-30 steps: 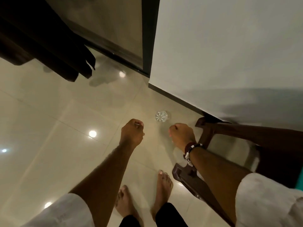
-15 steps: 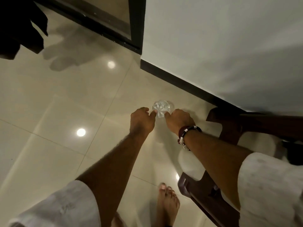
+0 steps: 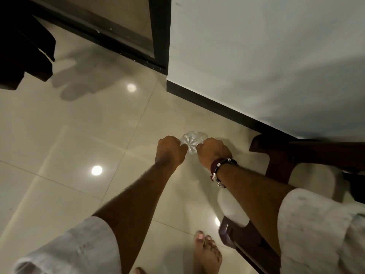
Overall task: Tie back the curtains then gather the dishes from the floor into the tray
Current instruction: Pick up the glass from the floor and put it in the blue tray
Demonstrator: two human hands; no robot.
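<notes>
A small clear cut-glass tumbler [image 3: 191,142] stands on the glossy tiled floor near the wall's dark skirting. My left hand [image 3: 170,150] grips its left side with curled fingers. My right hand [image 3: 212,151], with bracelets on the wrist, grips its right side. Only the rim and star-cut inside of the glass show between the two hands. No tray is in view.
A dark wooden chair [image 3: 276,155] stands at the right, close to my right arm. The white wall [image 3: 256,56] and its black skirting run behind the glass. A dark-framed glass door [image 3: 138,36] lies at the top. Dark curtain fabric [image 3: 21,46] hangs at upper left. My bare foot [image 3: 207,254] is below.
Both hands have come down from above the floor to the glass and closed on its two sides. The view has dropped lower and nearer to the floor.
</notes>
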